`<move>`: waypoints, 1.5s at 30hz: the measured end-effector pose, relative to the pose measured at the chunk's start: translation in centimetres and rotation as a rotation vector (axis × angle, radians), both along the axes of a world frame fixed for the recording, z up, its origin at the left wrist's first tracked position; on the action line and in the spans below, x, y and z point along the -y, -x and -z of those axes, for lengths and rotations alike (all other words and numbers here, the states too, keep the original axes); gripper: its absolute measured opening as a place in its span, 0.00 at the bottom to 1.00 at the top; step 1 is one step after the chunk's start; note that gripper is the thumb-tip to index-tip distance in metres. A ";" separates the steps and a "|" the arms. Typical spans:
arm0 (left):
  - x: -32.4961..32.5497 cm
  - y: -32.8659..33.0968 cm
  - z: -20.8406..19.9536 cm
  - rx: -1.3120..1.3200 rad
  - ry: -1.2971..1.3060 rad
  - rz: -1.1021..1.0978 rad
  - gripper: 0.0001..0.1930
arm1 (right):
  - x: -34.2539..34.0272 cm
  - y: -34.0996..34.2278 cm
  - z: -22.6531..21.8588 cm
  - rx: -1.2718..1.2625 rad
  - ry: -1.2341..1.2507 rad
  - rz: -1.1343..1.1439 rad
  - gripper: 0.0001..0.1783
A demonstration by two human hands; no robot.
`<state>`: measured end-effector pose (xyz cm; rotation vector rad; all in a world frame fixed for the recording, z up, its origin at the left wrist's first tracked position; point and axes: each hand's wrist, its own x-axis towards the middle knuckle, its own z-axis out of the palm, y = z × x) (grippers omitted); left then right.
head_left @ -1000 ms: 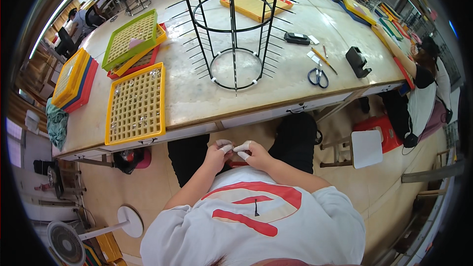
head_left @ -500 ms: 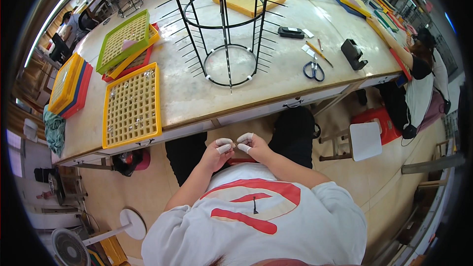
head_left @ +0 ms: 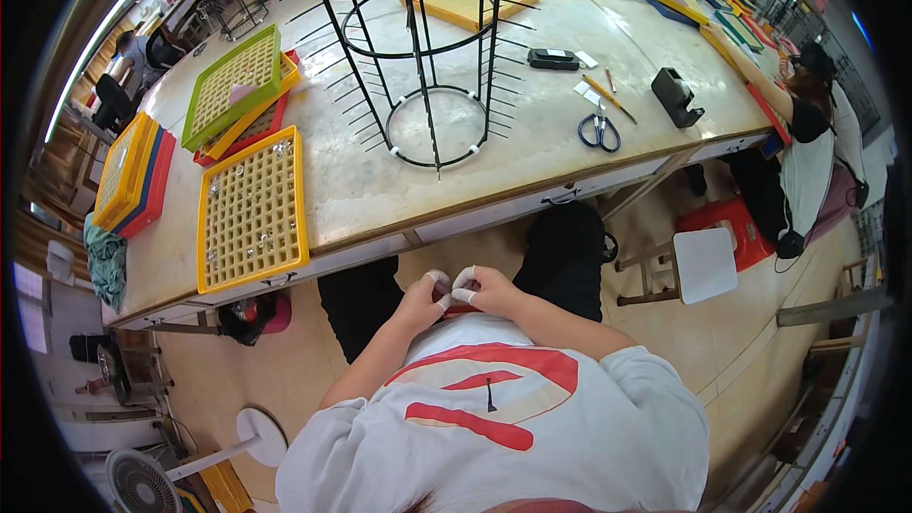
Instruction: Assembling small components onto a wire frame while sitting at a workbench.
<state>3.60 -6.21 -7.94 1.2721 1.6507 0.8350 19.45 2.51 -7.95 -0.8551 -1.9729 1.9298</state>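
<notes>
Over my lap, just short of the table edge, my left hand (head_left: 421, 300) and my right hand (head_left: 489, 292) meet with white finger cots on thumbs and forefingers. Both are closed in a pinch, their fingertips close together. Whatever sits between them is too small or hidden to make out. Ahead on the table stands a black wire rack (head_left: 418, 54) with rings and rows of thin side prongs. To its left lies a yellow compartment tray (head_left: 302, 195) with small shiny pieces in some of its cells.
Stacked trays, green (head_left: 275, 36) and yellow (head_left: 103, 214), fill the table's left side. Blue-handled scissors (head_left: 599, 131), a pencil (head_left: 610, 99) and a black tape dispenser (head_left: 676, 97) lie at the right. A co-worker (head_left: 807, 123) sits far right. Behind me are a stool (head_left: 705, 266) and a fan (head_left: 142, 483).
My hands have drawn closer together and turned slightly, so the tiny piece glimpsed between the fingertips is now hidden. The view has shifted a little; the things on the table stay put.
</notes>
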 end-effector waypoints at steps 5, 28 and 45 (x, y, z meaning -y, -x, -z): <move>-0.1 0.7 2.8 0.124 -0.053 -0.207 0.11 | 0.4 0.2 0.2 -0.019 -0.089 -0.046 0.06; 0.1 0.7 1.8 1.288 0.043 -0.356 0.07 | -0.4 0.3 2.5 -0.192 0.279 0.112 0.04; 0.2 1.4 0.8 0.874 0.226 -0.151 0.07 | -0.6 -0.1 2.3 -0.103 0.357 -0.041 0.05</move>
